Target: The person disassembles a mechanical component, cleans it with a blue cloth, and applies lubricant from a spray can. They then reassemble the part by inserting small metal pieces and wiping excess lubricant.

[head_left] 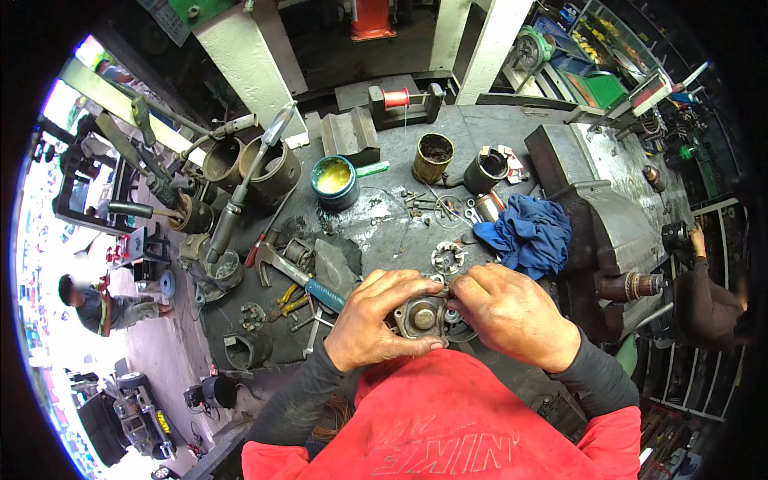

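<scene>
the left hand (366, 318) is clamped around a round metal housing (420, 318) with a raised center, its fingers bent over the far edge and its thumb along the near one. the right hand (516, 308) is at the housing's right side, fingers curled and close together; their tips are partly hidden, so i cannot tell whether they grip it. the housing is between the two hands, just in front of the red shirt (440, 416) and over the near edge of the dark surface (392, 250)

just beyond the hands lies a toothed metal piece (448, 258), with a crumpled blue cloth (528, 236) to its right. left of the left hand, a hammer (324, 294) lies with its blue handle toward that hand, near yellow-handled pliers (290, 303). farther back stand a blue can (334, 196) holding something yellow, a yellowish can (432, 170) and a spool of red wire (395, 98)
</scene>
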`<state>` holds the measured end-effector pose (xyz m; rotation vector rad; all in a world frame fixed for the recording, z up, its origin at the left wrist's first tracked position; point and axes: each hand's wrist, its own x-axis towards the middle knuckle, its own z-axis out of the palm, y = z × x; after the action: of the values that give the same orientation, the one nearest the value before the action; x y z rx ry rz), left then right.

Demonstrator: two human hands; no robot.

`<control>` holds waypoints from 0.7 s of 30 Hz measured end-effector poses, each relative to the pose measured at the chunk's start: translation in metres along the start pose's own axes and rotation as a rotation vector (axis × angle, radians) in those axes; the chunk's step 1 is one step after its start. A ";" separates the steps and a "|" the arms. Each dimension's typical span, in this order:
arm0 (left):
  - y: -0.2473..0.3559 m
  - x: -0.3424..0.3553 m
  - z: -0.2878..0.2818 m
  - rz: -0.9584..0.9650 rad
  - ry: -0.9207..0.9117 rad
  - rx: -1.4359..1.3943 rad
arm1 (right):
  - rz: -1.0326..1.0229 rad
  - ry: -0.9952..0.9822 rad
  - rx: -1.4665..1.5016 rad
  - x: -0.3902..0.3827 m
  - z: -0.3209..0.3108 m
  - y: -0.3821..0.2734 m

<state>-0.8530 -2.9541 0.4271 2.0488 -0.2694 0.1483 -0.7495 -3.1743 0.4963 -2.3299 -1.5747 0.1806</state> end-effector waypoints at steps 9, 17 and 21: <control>-0.003 -0.001 0.001 0.016 0.029 -0.014 | -0.054 -0.068 -0.184 0.013 -0.006 -0.002; -0.004 0.000 0.002 0.017 0.022 -0.001 | -0.123 -0.030 -0.028 0.004 -0.007 0.006; -0.005 0.001 0.002 0.017 0.008 -0.003 | -0.101 0.000 -0.056 0.003 -0.001 0.007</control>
<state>-0.8512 -2.9535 0.4223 2.0428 -0.2817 0.1667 -0.7416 -3.1743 0.4952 -2.2843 -1.7134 0.1147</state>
